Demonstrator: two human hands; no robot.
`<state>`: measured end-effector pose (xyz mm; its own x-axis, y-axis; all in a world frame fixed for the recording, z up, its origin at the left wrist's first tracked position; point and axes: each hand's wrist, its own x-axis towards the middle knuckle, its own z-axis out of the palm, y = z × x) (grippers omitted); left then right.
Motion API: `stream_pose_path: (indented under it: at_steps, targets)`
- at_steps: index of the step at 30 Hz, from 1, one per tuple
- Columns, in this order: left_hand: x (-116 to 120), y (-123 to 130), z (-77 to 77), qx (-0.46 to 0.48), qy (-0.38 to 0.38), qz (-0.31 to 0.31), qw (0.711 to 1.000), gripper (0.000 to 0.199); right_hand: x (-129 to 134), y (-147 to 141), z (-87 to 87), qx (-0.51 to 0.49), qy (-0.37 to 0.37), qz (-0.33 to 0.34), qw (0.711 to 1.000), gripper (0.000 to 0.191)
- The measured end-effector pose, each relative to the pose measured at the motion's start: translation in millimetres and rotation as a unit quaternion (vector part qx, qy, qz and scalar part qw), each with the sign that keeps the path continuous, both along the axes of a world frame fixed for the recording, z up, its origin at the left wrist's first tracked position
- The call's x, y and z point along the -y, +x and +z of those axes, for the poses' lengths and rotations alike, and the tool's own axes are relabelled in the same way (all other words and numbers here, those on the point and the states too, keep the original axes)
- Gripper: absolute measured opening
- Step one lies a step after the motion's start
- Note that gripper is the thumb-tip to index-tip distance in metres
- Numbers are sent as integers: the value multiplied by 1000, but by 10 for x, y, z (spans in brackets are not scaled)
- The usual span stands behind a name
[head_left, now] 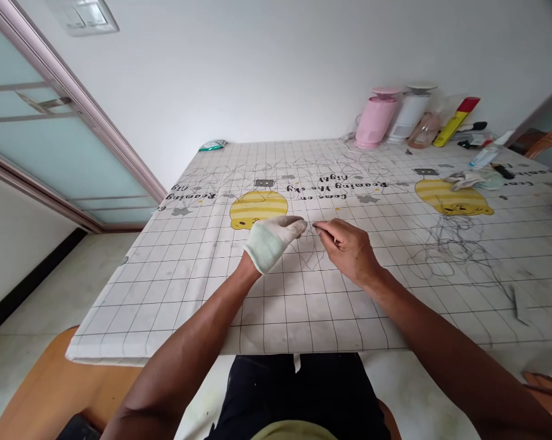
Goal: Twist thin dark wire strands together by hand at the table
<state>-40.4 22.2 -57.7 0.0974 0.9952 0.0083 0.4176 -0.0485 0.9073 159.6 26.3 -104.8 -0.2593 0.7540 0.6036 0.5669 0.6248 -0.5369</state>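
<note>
Strand (311, 264), thin and grey, lay in faint loops on the gridded tablecloth (266, 336), just below the person's two hands. The bare right hand (351, 247) had thumb and forefinger pinched together on a small dark bit, seemingly the strand's end; the gloved left hand (276, 239) had its fingertips bunched just beside, though whether they gripped anything I couldn't tell. From where I stood, that piece looked mid-handling and unfinished. More wavy lines of strand seemed to run across the cloth beyond the hands; whether those were dealt with I couldn't judge. Off to the right, a loose tangle (456, 241) lay untouched, so plenty seemed left. A slim tweezers-like tool (516, 305) lay near it, and a pink appliance (376, 121) stood by the wall.
</note>
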Motion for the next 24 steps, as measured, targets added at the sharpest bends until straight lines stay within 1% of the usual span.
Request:
stream_pose_path:
  at_steps: [2,4,6,9,11,13,19,24]
  targets:
    - [-38,18,-57,29,-38,-49,998,24,-3,-25,-20,6,-2,13,1000,28]
    - [-59,45,-101,53,-64,-66,994,18,-6,-45,-38,-5,-12,14,1000,26]
    - [-71,65,-123,66,-71,-57,994,17,-3,-60,-48,-29,-30,-1,999,22]
    - [-85,69,-131,84,-73,-15,994,17,13,-79,-38,-80,-84,-25,993,17]
    - [-95,61,-134,92,-74,7,993,16,28,-95,-18,-104,-119,-29,987,17]
    - [-101,54,-135,84,-71,15,994,17,42,-110,3,-113,-137,-34,984,17]
    - [-74,47,-94,59,-65,22,996,19,57,-124,7,-112,-144,-40,983,16]
    - [-43,43,-66,53,-75,18,996,33,25,-130,-54,-80,-126,-59,987,20]
